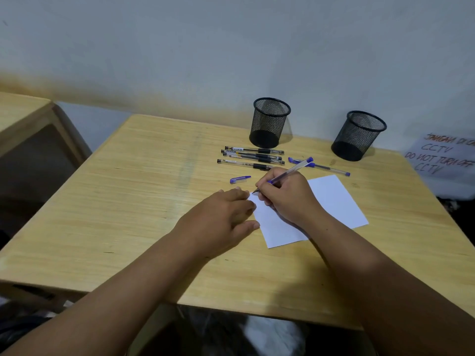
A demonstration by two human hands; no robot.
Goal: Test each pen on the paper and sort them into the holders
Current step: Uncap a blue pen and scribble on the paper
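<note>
Wooden table (144, 191), pen (288, 173) in right hand (285, 196)

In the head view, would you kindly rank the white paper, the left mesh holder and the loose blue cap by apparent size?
1. White paper
2. Left mesh holder, though it stands farther from the camera
3. Loose blue cap

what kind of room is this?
Probably a plain office or study room. A light wooden desk stands against a bare white wall, a second similar desk sits to the left, and a handwritten notice on the wall says not to turn off the CCTV.
</note>
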